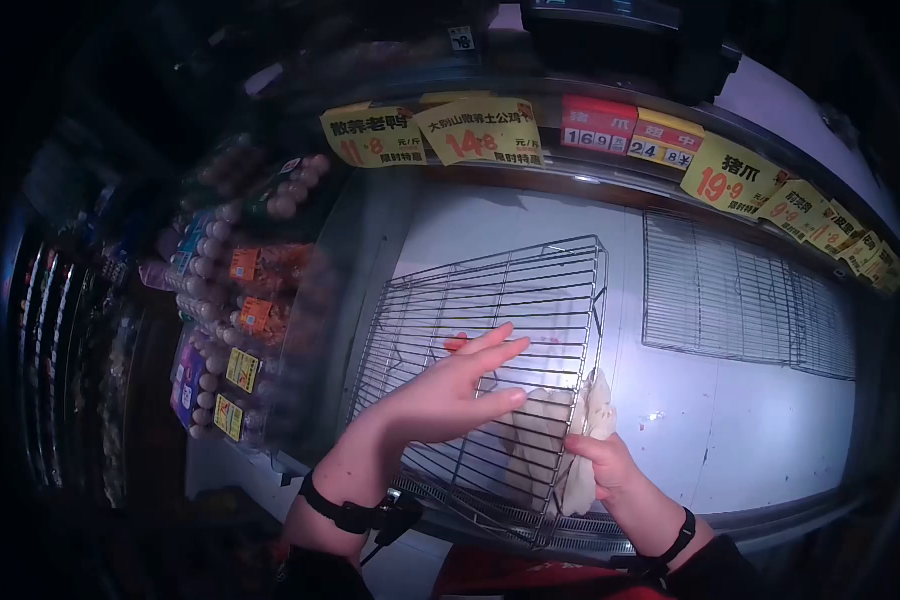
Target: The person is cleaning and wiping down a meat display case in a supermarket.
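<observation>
A wire rack [490, 290] of thin metal bars stands tilted inside a white-floored display case. My left hand [450, 390] lies against its bars, fingers stretched out and apart. At the rack's right edge, my right hand [610, 468] is closed around a pale, crumpled cloth [592, 420], with the thumb against the rack's edge bar. Part of the cloth shows behind the bars, and most of the right fingers are hidden by it.
Another wire rack [740, 300] lies on the case floor at the right. Yellow price signs [480, 132] and red ones [598, 125] line the case's back edge. Packed eggs [205, 265] and orange-labelled packages [260, 315] stand to the left. The case's front rim [770, 520] runs near my body.
</observation>
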Demonstrator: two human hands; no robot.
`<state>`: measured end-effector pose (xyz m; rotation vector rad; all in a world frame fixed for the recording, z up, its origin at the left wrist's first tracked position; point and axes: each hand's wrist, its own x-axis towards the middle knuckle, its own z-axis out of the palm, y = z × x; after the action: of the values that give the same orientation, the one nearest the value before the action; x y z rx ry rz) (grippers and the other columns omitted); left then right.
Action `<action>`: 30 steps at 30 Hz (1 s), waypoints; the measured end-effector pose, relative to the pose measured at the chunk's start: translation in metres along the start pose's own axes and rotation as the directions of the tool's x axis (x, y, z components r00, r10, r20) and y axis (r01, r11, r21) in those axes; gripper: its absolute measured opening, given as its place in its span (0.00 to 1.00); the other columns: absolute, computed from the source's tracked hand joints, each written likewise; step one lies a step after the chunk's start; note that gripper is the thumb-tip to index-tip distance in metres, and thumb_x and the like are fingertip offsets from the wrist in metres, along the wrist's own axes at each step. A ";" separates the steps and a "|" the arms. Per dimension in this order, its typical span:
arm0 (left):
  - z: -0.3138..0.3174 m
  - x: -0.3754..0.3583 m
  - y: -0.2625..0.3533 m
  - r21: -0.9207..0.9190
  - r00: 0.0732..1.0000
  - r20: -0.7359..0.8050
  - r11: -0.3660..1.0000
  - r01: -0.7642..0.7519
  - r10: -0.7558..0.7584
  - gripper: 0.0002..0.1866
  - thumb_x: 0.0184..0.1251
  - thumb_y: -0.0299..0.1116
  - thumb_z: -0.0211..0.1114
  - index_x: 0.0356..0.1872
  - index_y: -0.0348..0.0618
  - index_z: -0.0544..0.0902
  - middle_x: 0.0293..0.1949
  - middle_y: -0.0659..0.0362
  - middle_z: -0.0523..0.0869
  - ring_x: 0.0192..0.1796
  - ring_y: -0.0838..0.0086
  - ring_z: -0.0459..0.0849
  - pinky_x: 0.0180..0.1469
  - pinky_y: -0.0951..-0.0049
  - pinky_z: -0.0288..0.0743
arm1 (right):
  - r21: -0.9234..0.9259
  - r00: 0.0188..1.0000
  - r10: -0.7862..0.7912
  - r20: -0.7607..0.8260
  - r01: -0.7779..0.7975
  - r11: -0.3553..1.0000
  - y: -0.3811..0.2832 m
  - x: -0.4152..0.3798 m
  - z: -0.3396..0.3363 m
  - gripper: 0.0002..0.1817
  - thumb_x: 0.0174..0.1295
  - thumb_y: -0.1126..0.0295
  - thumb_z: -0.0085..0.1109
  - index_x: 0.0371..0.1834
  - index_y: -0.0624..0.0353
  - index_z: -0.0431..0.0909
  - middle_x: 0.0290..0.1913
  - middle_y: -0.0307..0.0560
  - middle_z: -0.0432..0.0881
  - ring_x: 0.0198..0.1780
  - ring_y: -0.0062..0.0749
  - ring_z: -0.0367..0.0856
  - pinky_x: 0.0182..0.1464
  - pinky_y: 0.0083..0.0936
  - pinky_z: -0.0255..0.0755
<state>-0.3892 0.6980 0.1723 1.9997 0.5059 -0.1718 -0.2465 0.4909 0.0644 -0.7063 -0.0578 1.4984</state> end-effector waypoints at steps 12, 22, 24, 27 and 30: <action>0.139 -0.014 -0.346 -0.995 0.047 0.087 -0.084 0.055 -0.995 0.32 0.71 0.52 0.58 0.70 0.46 0.69 0.67 0.52 0.72 0.61 0.55 0.77 0.62 0.39 0.65 | -0.103 0.950 -0.160 -0.269 0.136 0.985 -0.015 -0.008 -0.115 0.34 0.59 0.79 0.61 0.71 0.65 0.63 0.60 0.53 0.79 0.58 0.40 0.81 0.60 0.39 0.78; 0.049 0.029 -0.229 -0.997 0.202 0.011 0.005 0.082 -0.979 0.37 0.65 0.46 0.67 0.73 0.54 0.61 0.61 0.58 0.69 0.55 0.66 0.74 0.45 0.60 0.62 | -0.538 0.869 -0.330 -0.369 0.090 0.838 -0.074 0.030 -0.151 0.39 0.46 0.85 0.72 0.66 0.62 0.68 0.57 0.46 0.82 0.56 0.33 0.82 0.60 0.32 0.76; 0.025 0.052 -0.212 -0.993 0.310 -0.027 0.061 0.098 -0.950 0.47 0.65 0.44 0.67 0.80 0.55 0.47 0.63 0.56 0.66 0.59 0.65 0.71 0.48 0.60 0.63 | -0.508 0.855 -0.329 -0.401 0.091 0.856 -0.089 0.042 -0.165 0.38 0.47 0.86 0.71 0.66 0.61 0.69 0.57 0.46 0.82 0.56 0.33 0.83 0.60 0.31 0.76; 0.008 0.102 -0.205 -0.992 0.390 -0.089 0.116 0.045 -0.917 0.49 0.65 0.44 0.67 0.81 0.54 0.45 0.61 0.55 0.70 0.55 0.67 0.72 0.50 0.57 0.65 | -0.471 0.830 -0.335 -0.445 0.101 0.876 -0.117 0.060 -0.178 0.38 0.47 0.86 0.68 0.66 0.61 0.69 0.57 0.46 0.83 0.56 0.34 0.83 0.60 0.31 0.76; 0.003 0.157 -0.192 -0.985 0.502 -0.120 0.166 0.048 -0.856 0.51 0.64 0.43 0.68 0.81 0.54 0.44 0.56 0.54 0.74 0.50 0.69 0.72 0.52 0.60 0.66 | -0.523 0.787 -0.399 -0.471 0.115 0.844 -0.146 0.072 -0.205 0.37 0.48 0.85 0.65 0.66 0.61 0.70 0.56 0.46 0.83 0.55 0.34 0.83 0.60 0.31 0.75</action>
<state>-0.3284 0.8140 -0.0386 0.5131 1.4443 0.4473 -0.0160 0.4893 -0.0606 -1.4642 -0.0662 0.9456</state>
